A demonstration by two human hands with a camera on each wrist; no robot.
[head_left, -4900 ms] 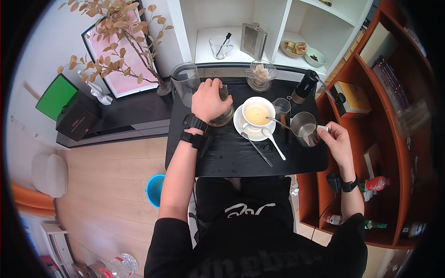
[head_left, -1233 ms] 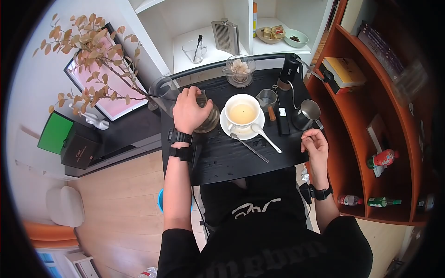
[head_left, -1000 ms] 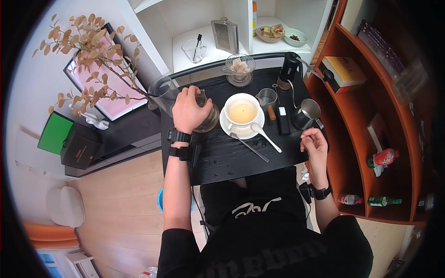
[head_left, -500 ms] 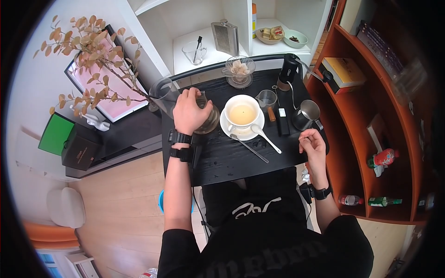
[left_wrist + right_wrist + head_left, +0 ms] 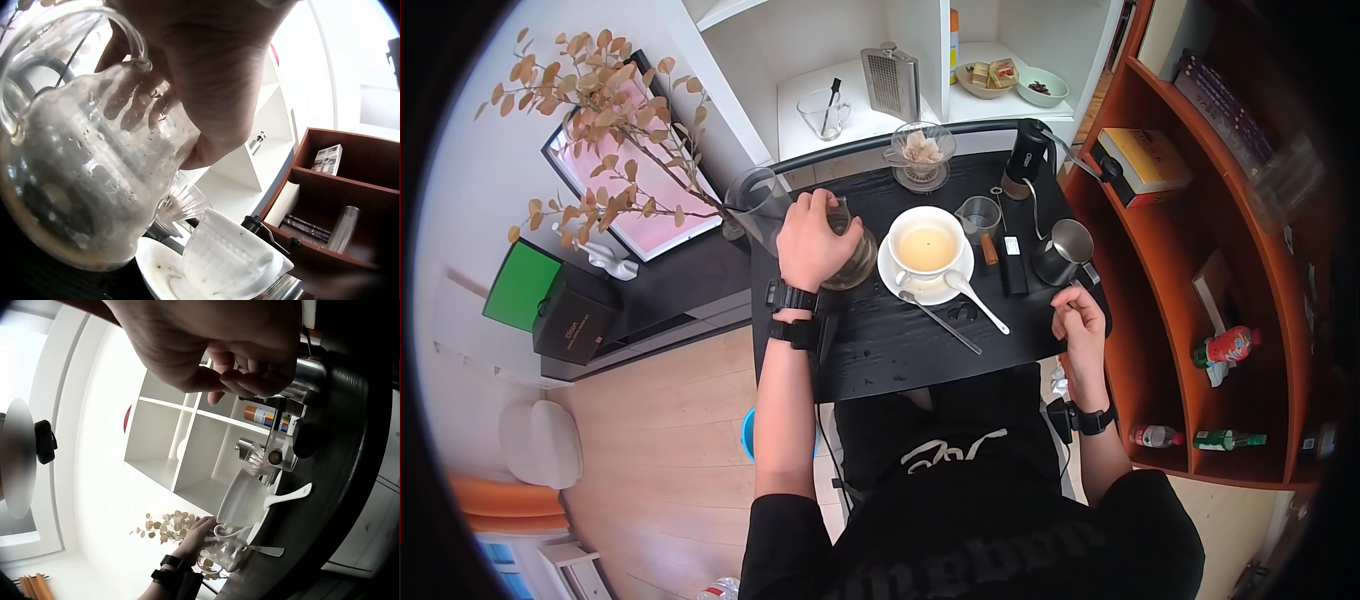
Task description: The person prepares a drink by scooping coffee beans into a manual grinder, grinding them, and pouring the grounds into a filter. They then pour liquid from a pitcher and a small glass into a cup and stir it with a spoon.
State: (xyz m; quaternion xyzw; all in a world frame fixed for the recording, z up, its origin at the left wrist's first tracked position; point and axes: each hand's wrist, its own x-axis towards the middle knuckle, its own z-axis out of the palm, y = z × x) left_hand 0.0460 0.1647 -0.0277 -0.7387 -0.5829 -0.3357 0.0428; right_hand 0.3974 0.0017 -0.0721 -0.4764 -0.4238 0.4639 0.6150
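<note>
My left hand (image 5: 815, 245) grips the neck of a glass coffee server (image 5: 859, 262) on the black table's left side. In the left wrist view the fingers wrap behind the server's wet glass, with a little liquid low in it. My right hand (image 5: 1081, 325) hangs loosely curled near the table's right edge, holding nothing. Just beyond it stands a steel milk pitcher (image 5: 1068, 250). Between the hands, a white cup (image 5: 928, 246) of pale yellow-tan liquid sits on a white saucer (image 5: 891, 280). A white spoon (image 5: 982, 304) and a long metal stirring spoon (image 5: 945, 328) lean on the saucer.
Behind the cup are a glass dripper (image 5: 920, 172) with a paper filter and a black hand grinder (image 5: 1026, 155). A small glass jug (image 5: 977, 213) and a black handheld device (image 5: 1013, 270) lie right of it. A tall glass vase (image 5: 757, 200) is behind my left hand.
Since the oldest frame my right hand has let go of the pitcher and drawn back towards the table's edge. My left hand stays on the server; the last second shows almost no movement.
</note>
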